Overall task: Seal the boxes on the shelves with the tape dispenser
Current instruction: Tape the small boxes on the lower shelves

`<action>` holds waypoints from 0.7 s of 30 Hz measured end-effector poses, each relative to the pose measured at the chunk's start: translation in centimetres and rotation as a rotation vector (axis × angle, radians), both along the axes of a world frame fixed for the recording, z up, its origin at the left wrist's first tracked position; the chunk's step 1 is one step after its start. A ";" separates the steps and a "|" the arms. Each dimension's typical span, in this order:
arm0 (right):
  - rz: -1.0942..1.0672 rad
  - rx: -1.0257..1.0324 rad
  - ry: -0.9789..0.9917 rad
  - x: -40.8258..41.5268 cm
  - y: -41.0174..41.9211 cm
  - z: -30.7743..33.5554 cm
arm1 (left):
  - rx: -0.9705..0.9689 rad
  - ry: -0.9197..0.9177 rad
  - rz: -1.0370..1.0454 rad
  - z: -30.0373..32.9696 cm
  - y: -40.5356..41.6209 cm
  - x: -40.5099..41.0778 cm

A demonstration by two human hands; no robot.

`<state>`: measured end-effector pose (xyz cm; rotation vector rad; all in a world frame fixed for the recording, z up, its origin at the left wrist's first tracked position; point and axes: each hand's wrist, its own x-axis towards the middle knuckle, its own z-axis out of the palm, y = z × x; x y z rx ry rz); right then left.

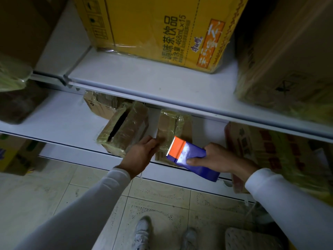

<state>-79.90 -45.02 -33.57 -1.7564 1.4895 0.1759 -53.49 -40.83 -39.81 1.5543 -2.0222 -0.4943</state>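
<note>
A small brown box (171, 127), partly wrapped in clear tape, sits at the front of the lower white shelf (63, 121). My left hand (139, 156) grips its left side. My right hand (219, 157) holds a blue tape dispenser (191, 157) with an orange toothed head, which lies against the front of that box. To the left, a second taped box (124, 129) shows a dark open slit along its top.
A third small box (100, 105) stands behind on the lower shelf, a red-printed carton (266, 147) at the right. The upper shelf (144, 82) carries a large yellow carton (162, 29) and a brown carton (288, 60). Tiled floor and my shoes lie below.
</note>
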 end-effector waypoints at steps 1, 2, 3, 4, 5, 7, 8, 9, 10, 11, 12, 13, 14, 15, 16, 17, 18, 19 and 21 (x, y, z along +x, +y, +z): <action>0.005 0.001 -0.001 0.0 0.0 0.1 | -0.058 -0.099 -0.042 0.2 -0.4 0.3; 0.008 0.003 -0.002 0.0 -0.1 0.1 | -0.091 -0.183 -0.084 0.3 -0.8 0.4; 0.013 0.007 -0.004 0.0 -0.1 0.2 | -0.091 -0.230 -0.150 0.3 -1.2 0.4; 0.023 0.011 -0.007 -0.1 0.0 0.2 | -0.072 -0.244 -0.229 0.2 -1.6 0.2; 0.034 0.014 -0.013 -0.2 0.1 0.2 | -0.034 -0.240 -0.299 0.0 -2.0 0.0; 0.040 0.018 -0.018 -0.2 0.2 0.2 | 0.029 -0.202 -0.357 -0.4 -2.6 -0.2; 0.045 0.015 -0.012 -0.2 0.2 0.2 | 0.030 -0.175 -0.363 -0.6 -2.8 0.0; 0.055 0.004 0.000 -0.3 0.2 0.3 | 0.026 -0.157 -0.367 -0.7 -3.1 0.2; 0.067 -0.005 0.016 -0.6 0.2 0.4 | 0.031 -0.152 -0.371 -0.9 -3.2 0.5; 0.076 -0.004 0.024 -1.2 0.3 0.5 | 0.040 -0.157 -0.377 -1.1 -3.3 0.9; 0.081 0.010 0.016 -2.1 0.4 0.7 | 0.050 -0.165 -0.382 -1.4 -3.4 1.2; 0.079 0.032 -0.008 -3.1 0.7 0.8 | 0.059 -0.171 -0.388 -1.6 -3.5 1.4; 0.074 0.049 -0.041 -4.1 1.0 1.0 | 0.066 -0.172 -0.392 -1.7 -3.7 1.5; 0.067 0.053 -0.070 -5.0 1.3 1.1 | 0.068 -0.170 -0.398 -1.7 -3.9 1.4; 0.055 0.049 -0.091 -5.6 1.6 1.1 | 0.068 -0.168 -0.410 -1.7 -4.1 1.2; 0.040 0.040 -0.104 -6.0 1.7 1.1 | 0.067 -0.170 -0.423 -1.6 -4.3 0.8; 0.031 0.032 -0.112 -6.3 1.8 1.0 | 0.069 -0.173 -0.429 -1.5 -4.5 0.6; 0.028 0.029 -0.114 -6.4 1.9 0.9 | 0.070 -0.172 -0.429 -1.5 -4.6 0.4; 0.013 0.049 -0.103 -6.9 2.2 1.0 | 0.068 -0.168 -0.418 -1.5 -4.6 0.5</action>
